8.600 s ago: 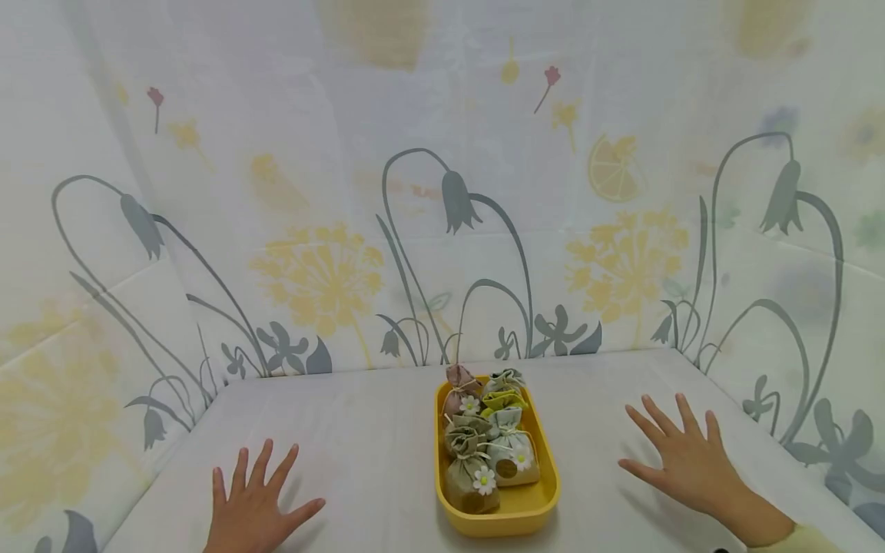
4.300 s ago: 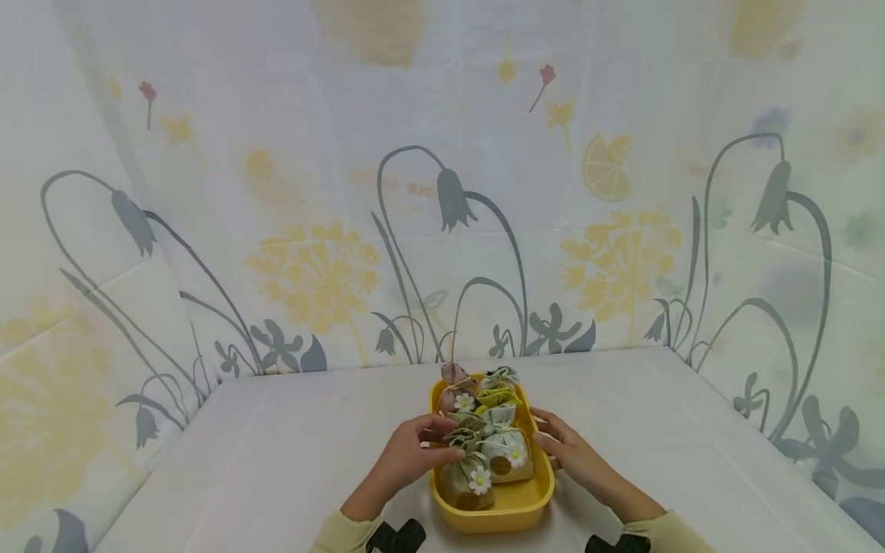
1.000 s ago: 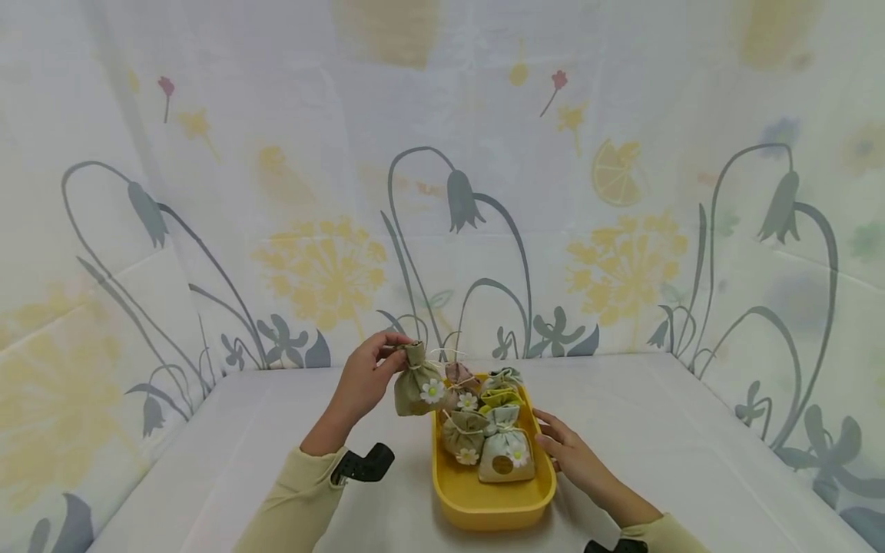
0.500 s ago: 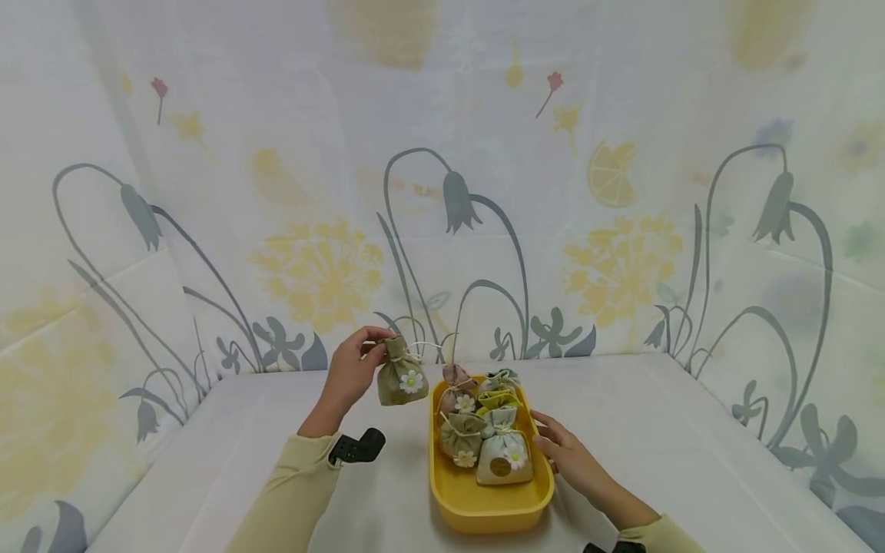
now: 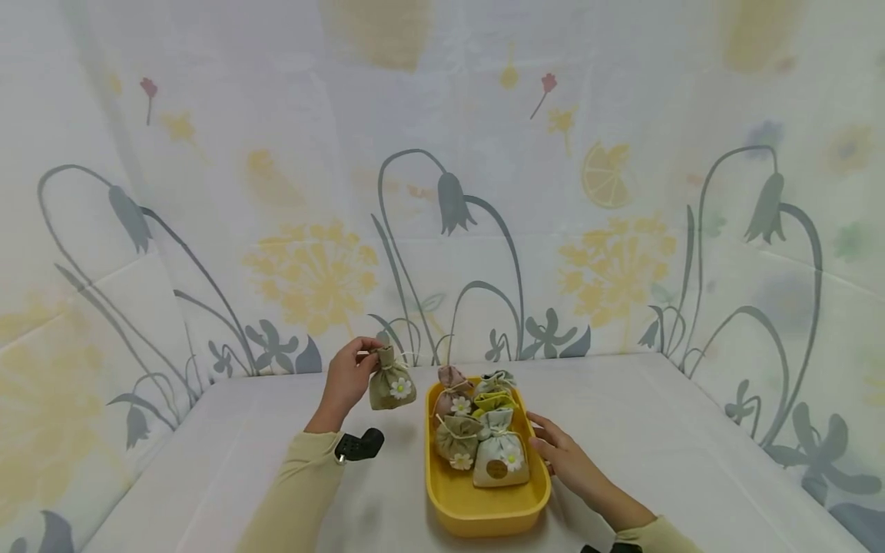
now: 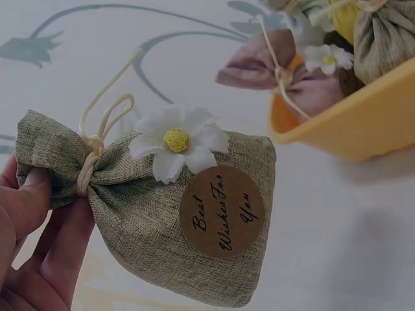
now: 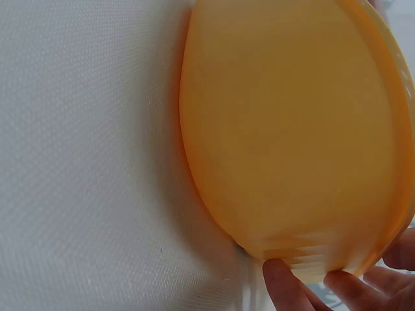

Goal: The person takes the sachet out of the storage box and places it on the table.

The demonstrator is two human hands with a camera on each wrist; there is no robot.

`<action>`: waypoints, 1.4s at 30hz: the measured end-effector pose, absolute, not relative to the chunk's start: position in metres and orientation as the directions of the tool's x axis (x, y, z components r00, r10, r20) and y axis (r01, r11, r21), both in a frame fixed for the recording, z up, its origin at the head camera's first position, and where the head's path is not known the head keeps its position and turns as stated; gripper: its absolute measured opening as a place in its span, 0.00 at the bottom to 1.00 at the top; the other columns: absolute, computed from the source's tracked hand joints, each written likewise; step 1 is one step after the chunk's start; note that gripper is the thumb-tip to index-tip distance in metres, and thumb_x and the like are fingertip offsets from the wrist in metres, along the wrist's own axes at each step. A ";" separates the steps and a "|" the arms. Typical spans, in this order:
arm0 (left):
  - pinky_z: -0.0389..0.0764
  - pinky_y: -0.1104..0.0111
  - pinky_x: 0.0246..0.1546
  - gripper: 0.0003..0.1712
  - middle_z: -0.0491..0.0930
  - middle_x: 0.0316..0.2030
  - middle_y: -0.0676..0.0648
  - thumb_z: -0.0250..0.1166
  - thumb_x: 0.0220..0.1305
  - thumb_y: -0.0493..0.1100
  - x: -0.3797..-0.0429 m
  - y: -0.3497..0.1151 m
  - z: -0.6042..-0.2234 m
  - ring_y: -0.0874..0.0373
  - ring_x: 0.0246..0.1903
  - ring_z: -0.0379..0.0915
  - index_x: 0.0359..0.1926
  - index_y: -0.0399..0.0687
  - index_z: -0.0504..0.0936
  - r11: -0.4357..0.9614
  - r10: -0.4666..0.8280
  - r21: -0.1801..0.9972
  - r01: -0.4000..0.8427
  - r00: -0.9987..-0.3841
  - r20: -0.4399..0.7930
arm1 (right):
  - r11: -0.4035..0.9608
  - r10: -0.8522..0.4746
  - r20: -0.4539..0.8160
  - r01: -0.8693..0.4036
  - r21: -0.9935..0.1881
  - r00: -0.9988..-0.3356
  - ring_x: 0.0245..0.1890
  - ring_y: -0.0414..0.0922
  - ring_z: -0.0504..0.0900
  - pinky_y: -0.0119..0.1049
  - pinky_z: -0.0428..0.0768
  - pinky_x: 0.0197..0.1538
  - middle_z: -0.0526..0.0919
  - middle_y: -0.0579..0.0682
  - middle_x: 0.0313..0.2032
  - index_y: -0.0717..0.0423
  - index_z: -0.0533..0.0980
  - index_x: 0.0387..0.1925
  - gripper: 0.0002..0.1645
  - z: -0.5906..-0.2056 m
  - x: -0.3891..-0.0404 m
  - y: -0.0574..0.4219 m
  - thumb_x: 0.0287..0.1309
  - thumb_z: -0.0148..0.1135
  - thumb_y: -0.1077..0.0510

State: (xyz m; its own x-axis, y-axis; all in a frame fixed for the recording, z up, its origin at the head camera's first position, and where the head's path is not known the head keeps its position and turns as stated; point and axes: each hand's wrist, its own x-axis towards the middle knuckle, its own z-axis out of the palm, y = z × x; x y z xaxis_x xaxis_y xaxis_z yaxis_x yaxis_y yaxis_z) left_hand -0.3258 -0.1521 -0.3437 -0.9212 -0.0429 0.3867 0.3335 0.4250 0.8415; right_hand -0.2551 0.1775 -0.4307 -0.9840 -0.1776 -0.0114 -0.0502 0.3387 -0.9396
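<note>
My left hand pinches the gathered neck of a green-brown drawstring pouch between thumb and fingers, above the table left of the yellow tray. In the left wrist view the pouch lies tilted, with a white fabric daisy, a cream cord and a round "Best Wishes For You" sticker. My right hand holds the tray's right side, thumb at the rim and fingers along the outer wall. In the right wrist view, fingertips touch the wall.
Several pouches stand in the tray: a pinkish one at the back left, a yellow-green one behind, an olive one and a pale blue-grey one. A white cloth covers the table; a flower-printed curtain hangs behind.
Both hands came from the table to the tray. The left hand lifted the front-left pouch out and carried it left, lately drifting slightly further left. The right hand stays at the tray's side.
</note>
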 end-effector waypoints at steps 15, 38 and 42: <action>0.79 0.63 0.39 0.07 0.79 0.42 0.37 0.56 0.64 0.29 -0.338 -0.159 -0.382 0.46 0.42 0.77 0.41 0.36 0.79 0.472 -0.090 0.843 0.258 -0.937 0.337 | 0.343 -0.142 -0.029 -0.022 -0.939 -0.989 0.53 0.58 0.72 0.42 0.78 0.39 0.64 0.70 0.60 0.61 0.57 0.67 0.31 -0.426 -0.251 0.174 0.68 0.48 0.52; 0.76 0.56 0.45 0.13 0.79 0.44 0.39 0.61 0.62 0.35 -0.331 -0.165 -0.390 0.44 0.47 0.74 0.48 0.38 0.78 0.522 -0.052 0.816 0.249 -0.945 0.322 | 0.335 -0.142 -0.018 -0.031 -0.942 -0.990 0.53 0.58 0.72 0.41 0.78 0.38 0.64 0.70 0.60 0.61 0.56 0.68 0.31 -0.426 -0.250 0.173 0.69 0.47 0.52; 0.75 0.56 0.45 0.14 0.79 0.43 0.39 0.63 0.61 0.36 -0.321 -0.166 -0.388 0.44 0.47 0.74 0.49 0.37 0.78 0.536 -0.034 0.800 0.270 -0.940 0.341 | 0.336 -0.132 -0.011 -0.034 -0.941 -0.991 0.52 0.57 0.74 0.42 0.79 0.38 0.65 0.70 0.59 0.62 0.57 0.67 0.31 -0.427 -0.250 0.172 0.69 0.48 0.53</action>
